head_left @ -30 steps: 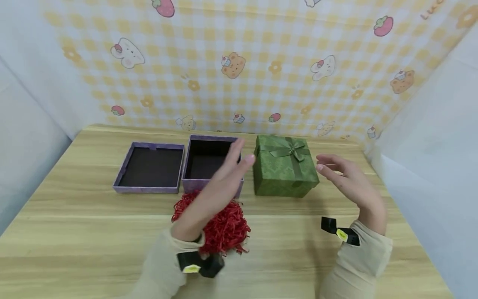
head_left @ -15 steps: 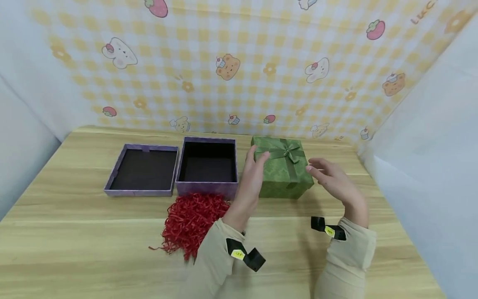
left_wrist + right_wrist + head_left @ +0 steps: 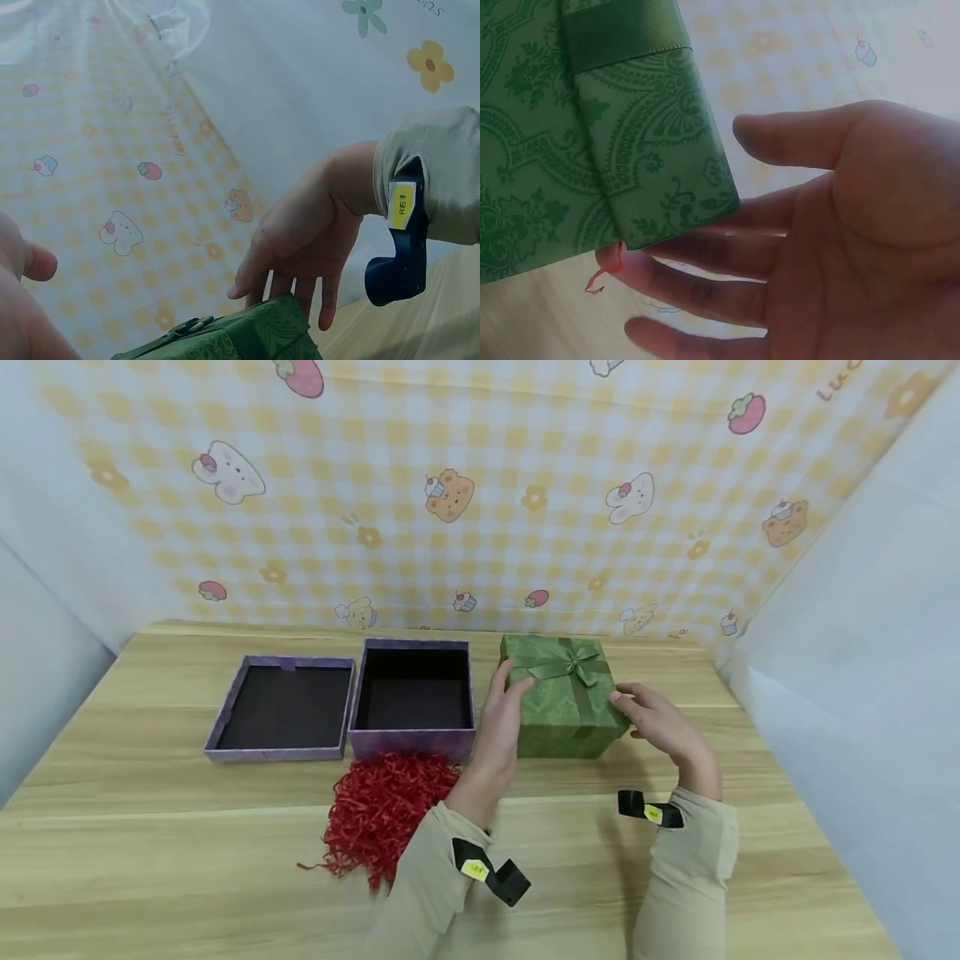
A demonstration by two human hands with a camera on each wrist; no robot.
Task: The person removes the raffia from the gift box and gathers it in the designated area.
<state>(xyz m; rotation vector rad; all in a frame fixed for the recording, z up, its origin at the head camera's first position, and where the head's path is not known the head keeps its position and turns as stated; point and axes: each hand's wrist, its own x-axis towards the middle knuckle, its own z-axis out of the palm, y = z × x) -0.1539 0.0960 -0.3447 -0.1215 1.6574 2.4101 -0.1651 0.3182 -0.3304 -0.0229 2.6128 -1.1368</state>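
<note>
A green patterned gift box (image 3: 558, 714), its lid on and a ribbon bow on top, stands between the two hands. My left hand (image 3: 497, 735) is upright at its left side, fingers extended; whether it touches the box I cannot tell. At the right side is my right hand (image 3: 663, 727), its thumb apart from the box in the right wrist view and its fingers (image 3: 705, 289) reaching behind the lower corner. A red paper strand (image 3: 611, 271) lies by those fingertips. In the left wrist view, the box's top (image 3: 225, 341) shows between the hands.
Left of the green box stands an open purple box (image 3: 412, 739) with a black inside. Its shallow purple lid (image 3: 288, 710) lies beside it, inside up. Red shredded paper (image 3: 382, 814) is heaped in front. Behind the wooden table (image 3: 187, 877) hangs a checked cloth (image 3: 315, 510).
My left hand has moved right, from over the purple box and red paper to the green box's left side. My right hand has moved left, closer to the green box.
</note>
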